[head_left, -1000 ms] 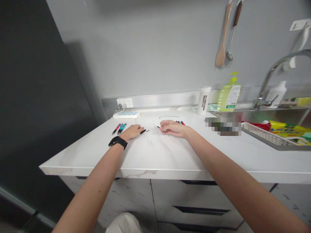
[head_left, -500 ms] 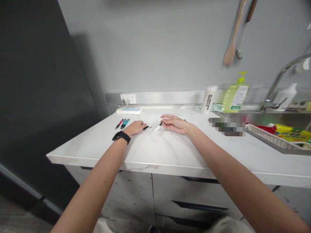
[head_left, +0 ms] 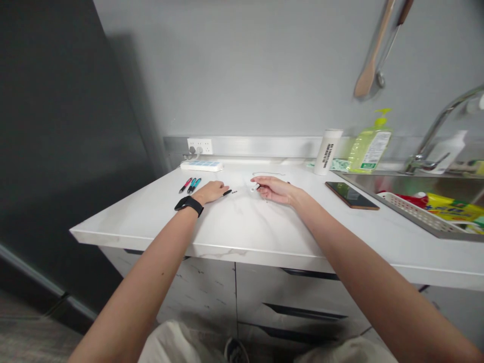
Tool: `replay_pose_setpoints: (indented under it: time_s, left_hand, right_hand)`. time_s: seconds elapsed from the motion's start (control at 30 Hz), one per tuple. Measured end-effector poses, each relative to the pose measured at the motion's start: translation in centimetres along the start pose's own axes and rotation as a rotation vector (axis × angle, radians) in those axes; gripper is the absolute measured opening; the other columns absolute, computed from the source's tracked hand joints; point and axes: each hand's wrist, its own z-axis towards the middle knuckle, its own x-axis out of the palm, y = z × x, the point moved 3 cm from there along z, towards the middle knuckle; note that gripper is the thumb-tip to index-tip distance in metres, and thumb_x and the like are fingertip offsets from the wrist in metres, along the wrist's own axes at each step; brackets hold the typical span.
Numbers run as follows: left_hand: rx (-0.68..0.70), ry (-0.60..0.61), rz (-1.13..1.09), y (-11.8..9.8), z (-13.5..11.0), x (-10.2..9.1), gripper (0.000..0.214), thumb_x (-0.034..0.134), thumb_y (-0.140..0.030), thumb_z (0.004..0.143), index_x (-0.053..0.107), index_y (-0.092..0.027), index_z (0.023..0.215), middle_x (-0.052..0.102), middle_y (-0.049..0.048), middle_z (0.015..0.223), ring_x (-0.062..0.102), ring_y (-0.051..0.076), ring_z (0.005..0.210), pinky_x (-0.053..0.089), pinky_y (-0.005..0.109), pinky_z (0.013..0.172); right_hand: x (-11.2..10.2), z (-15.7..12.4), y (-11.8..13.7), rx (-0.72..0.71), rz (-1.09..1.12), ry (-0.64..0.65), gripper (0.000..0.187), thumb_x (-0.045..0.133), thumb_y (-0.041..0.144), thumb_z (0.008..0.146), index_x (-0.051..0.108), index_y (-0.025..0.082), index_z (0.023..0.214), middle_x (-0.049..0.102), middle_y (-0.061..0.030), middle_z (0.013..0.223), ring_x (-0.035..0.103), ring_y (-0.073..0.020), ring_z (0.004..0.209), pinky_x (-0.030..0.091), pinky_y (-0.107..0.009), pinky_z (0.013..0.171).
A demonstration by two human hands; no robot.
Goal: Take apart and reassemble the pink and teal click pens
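Note:
My left hand (head_left: 210, 191), with a black watch on its wrist, rests on the white counter. Its fingers are curled round a slim black pen piece (head_left: 227, 192), whose dark end sticks out to the right. A tiny dark piece (head_left: 234, 191) lies just past that end. My right hand (head_left: 275, 190) is raised a little over the counter and pinches a small white tube (head_left: 253, 187) with a dark part by the fingertips. The tube is blurred and seen nearly end-on. Left of my left hand lie a red pen (head_left: 185, 185) and two blue pens (head_left: 194, 185).
A power strip (head_left: 202, 166) lies at the back by the wall socket. To the right stand a white cylinder (head_left: 328, 152) and a green soap bottle (head_left: 370, 146). A phone (head_left: 351, 195) lies before the sink, with a white basket (head_left: 416, 209) beside it. A thin wire (head_left: 268, 174) lies behind my right hand.
The white tube in my right hand has turned from slanting down-left to nearly end-on. My left hand keeps its place and grip. The view has shifted slightly.

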Motion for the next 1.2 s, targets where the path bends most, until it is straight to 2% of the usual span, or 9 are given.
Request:
replay_pose_setpoints:
  time_s: [0.13, 0.23, 0.37, 0.53, 0.63, 0.7, 0.93, 1.07, 1.2]
  left_hand:
    - [0.003, 0.005, 0.006, 0.12, 0.23, 0.09, 0.049, 0.029, -0.049, 0.084, 0.062, -0.014, 0.093, 0.066, 0.0130, 0.102, 0.060, 0.024, 0.092, 0.041, 0.030, 0.080]
    - [0.016, 0.008, 0.011, 0.14, 0.34, 0.10, 0.050, 0.028, -0.050, 0.084, 0.062, -0.015, 0.092, 0.066, 0.0126, 0.103, 0.060, 0.024, 0.093, 0.041, 0.030, 0.081]
    - [0.014, 0.009, 0.014, 0.20, 0.48, 0.09, 0.050, 0.028, -0.052, 0.083, 0.062, -0.016, 0.091, 0.066, 0.0121, 0.103, 0.060, 0.024, 0.093, 0.042, 0.030, 0.081]
    - [0.011, 0.019, 0.019, 0.17, 0.59, 0.08, 0.051, 0.028, -0.052, 0.083, 0.062, -0.015, 0.093, 0.066, 0.0128, 0.105, 0.060, 0.024, 0.094, 0.041, 0.030, 0.082]
    - [0.019, 0.017, 0.021, 0.20, 0.56, 0.09, 0.053, 0.027, -0.052, 0.083, 0.063, -0.015, 0.094, 0.066, 0.0134, 0.105, 0.060, 0.025, 0.095, 0.041, 0.031, 0.082]
    - [0.027, 0.009, 0.016, 0.24, 0.52, 0.09, 0.053, 0.027, -0.053, 0.083, 0.063, -0.015, 0.093, 0.066, 0.0136, 0.104, 0.060, 0.025, 0.094, 0.041, 0.031, 0.082]
    - [0.015, 0.011, 0.004, 0.30, 0.35, 0.09, 0.054, 0.027, -0.052, 0.083, 0.063, -0.014, 0.094, 0.066, 0.0135, 0.106, 0.060, 0.025, 0.095, 0.041, 0.030, 0.083]
    - [0.008, 0.005, -0.003, 0.36, 0.39, 0.22, 0.053, 0.027, -0.053, 0.083, 0.063, -0.015, 0.093, 0.066, 0.0128, 0.105, 0.060, 0.024, 0.095, 0.041, 0.030, 0.083]
    - [0.001, 0.001, -0.005, 0.31, 0.26, 0.21, 0.053, 0.027, -0.052, 0.084, 0.062, -0.015, 0.095, 0.065, 0.0127, 0.107, 0.059, 0.024, 0.098, 0.041, 0.030, 0.084]
  right_hand:
    - [-0.42, -0.05, 0.19, -0.048, 0.025, -0.046, 0.022, 0.056, 0.002, 0.078, 0.056, 0.015, 0.096, 0.061, -0.0018, 0.077, 0.059, -0.0057, 0.060, 0.050, -0.014, 0.055]
    - [-0.36, -0.23, 0.40, -0.047, 0.039, 0.025, 0.022, 0.054, 0.004, 0.080, 0.055, 0.015, 0.099, 0.061, -0.0015, 0.075, 0.054, -0.0037, 0.054, 0.047, -0.012, 0.049]
    - [-0.64, -0.48, 0.70, -0.110, 0.054, -0.031, 0.025, 0.057, 0.001, 0.077, 0.054, 0.015, 0.098, 0.063, -0.0021, 0.079, 0.058, -0.0048, 0.060, 0.050, -0.013, 0.056]
    - [-0.49, -0.47, 0.12, -0.008, 0.007, 0.062, 0.018, 0.056, 0.006, 0.080, 0.055, 0.014, 0.097, 0.061, -0.0015, 0.074, 0.056, -0.0049, 0.055, 0.049, -0.013, 0.050]
    - [-0.81, -0.41, 0.17, -0.048, 0.058, -0.026, 0.028, 0.060, -0.003, 0.071, 0.054, 0.016, 0.091, 0.061, -0.0012, 0.080, 0.063, -0.0088, 0.071, 0.053, -0.018, 0.064]
    - [-0.73, -0.49, 0.19, -0.041, 0.054, 0.034, 0.036, 0.060, -0.010, 0.062, 0.053, 0.016, 0.086, 0.061, 0.0004, 0.079, 0.064, -0.0114, 0.078, 0.053, -0.021, 0.069]
    - [-0.47, -0.65, 0.09, -0.012, -0.021, 0.135, 0.045, 0.058, -0.019, 0.048, 0.053, 0.015, 0.077, 0.050, 0.0093, 0.057, 0.059, -0.0059, 0.063, 0.050, -0.019, 0.069]
    - [-0.25, -0.64, 0.18, 0.017, -0.062, 0.102, 0.045, 0.066, -0.010, 0.055, 0.055, 0.016, 0.089, 0.061, 0.0038, 0.071, 0.063, -0.0093, 0.072, 0.053, -0.024, 0.074]
    - [0.07, -0.73, 0.31, 0.027, -0.099, 0.051, 0.020, 0.066, 0.010, 0.074, 0.057, 0.014, 0.091, 0.065, -0.0027, 0.080, 0.057, -0.0046, 0.057, 0.054, -0.019, 0.061]
